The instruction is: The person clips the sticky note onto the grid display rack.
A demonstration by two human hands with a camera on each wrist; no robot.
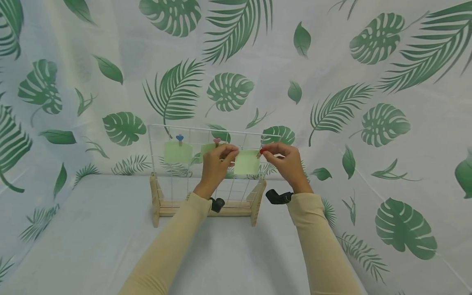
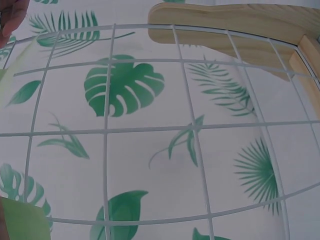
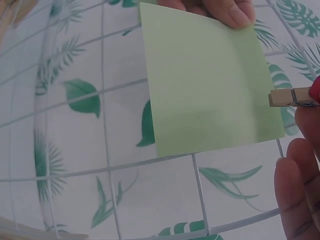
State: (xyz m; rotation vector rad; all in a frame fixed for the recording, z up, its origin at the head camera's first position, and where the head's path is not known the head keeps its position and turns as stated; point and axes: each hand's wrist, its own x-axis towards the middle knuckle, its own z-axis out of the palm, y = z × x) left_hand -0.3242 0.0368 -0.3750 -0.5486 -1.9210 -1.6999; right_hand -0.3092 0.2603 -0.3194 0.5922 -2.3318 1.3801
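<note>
My left hand (image 1: 216, 167) pinches one edge of a square light-green paper note (image 1: 246, 163) in front of a white wire grid (image 1: 230, 187). From the other side, my right hand (image 1: 289, 164) pinches a small wooden clothespin (image 3: 289, 97) with a red decoration at the tip of its handle. In the right wrist view the clothespin's nose overlaps the note's edge, and my left thumb (image 3: 239, 14) lies on the note. Two more green notes hang on the grid. One (image 1: 178, 153) has a blue-topped clip (image 1: 180, 138); the other (image 1: 206, 151), partly hidden by my left hand, has a pink-topped clip (image 1: 216, 141).
The grid stands upright in a wooden base (image 1: 167, 211) with a side post at each end, on a white-covered table (image 1: 92, 241). A white curtain with green leaf prints (image 1: 273, 82) hangs behind and around it. Black wrist cameras (image 1: 277, 197) jut out at both wrists.
</note>
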